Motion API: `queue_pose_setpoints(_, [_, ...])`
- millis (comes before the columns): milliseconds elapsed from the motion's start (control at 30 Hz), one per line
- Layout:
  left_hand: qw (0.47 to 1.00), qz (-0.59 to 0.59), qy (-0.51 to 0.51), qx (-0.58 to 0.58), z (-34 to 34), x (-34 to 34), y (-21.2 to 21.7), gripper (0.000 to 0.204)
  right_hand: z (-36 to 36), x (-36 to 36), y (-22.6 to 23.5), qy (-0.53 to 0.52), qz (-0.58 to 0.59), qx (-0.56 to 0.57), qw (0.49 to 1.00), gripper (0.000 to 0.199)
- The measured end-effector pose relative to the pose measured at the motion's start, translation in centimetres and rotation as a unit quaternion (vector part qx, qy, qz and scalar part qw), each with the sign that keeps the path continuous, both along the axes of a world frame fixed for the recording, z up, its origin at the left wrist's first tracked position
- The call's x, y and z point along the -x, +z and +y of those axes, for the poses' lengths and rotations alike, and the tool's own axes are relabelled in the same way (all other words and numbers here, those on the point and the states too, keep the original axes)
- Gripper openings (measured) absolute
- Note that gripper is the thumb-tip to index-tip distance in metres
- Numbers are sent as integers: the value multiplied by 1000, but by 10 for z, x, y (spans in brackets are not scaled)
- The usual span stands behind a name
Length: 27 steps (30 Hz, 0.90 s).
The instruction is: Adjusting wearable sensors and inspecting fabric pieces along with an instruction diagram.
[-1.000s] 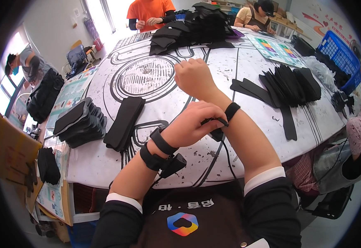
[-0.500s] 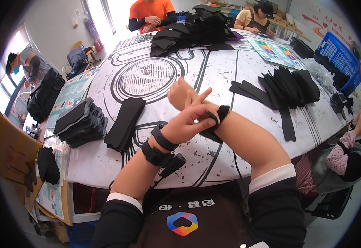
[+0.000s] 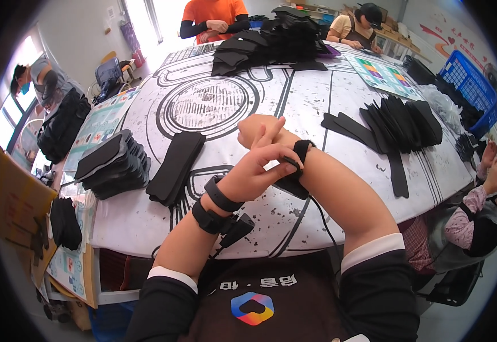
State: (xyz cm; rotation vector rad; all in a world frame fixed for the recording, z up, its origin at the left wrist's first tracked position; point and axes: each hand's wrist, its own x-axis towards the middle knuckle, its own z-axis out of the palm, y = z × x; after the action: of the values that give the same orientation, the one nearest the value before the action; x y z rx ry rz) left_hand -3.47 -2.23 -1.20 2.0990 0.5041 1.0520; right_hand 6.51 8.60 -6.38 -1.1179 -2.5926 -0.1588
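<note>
Over the near part of the table, my left hand [image 3: 255,169] pinches the black wrist strap [image 3: 302,154] worn on my right forearm. Its thumb and index finger are closed on the strap's edge, while its other fingers point up across my right hand. A dark module sits under the strap, partly hidden by those fingers. My right hand [image 3: 249,126] is held sideways, pointing left, with the fingers curled in a loose fist. My left wrist wears a black band [image 3: 223,194] and a strapped black device [image 3: 237,229].
A stack of black pads [image 3: 114,165] and long black strips [image 3: 176,168] lie left. More black strips [image 3: 402,125] fan out right, and a large black heap [image 3: 271,43] lies at the back. A blue crate [image 3: 469,85] stands far right. Other people are around the table.
My right hand has dipped slightly and its thumb no longer sticks up. My left hand keeps its pinch on the strap. The view has shifted a little.
</note>
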Motion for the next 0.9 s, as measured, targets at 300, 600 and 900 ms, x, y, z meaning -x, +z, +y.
queue_pose_setpoints(300, [999, 31, 8, -39, -9, -15, 21, 16, -9, -27, 79, -170, 211, 116, 956, 26])
queue_pose_setpoints(600, [973, 112, 97, -174, -18, -24, 31, 21, -15, -31, 88, -190, 303, 11, 934, 24])
queue_pose_setpoints(900, [963, 67, -10, -261, -20, -34, 31, 25, -17, -34, 93, -153, 437, 47, 885, 24])
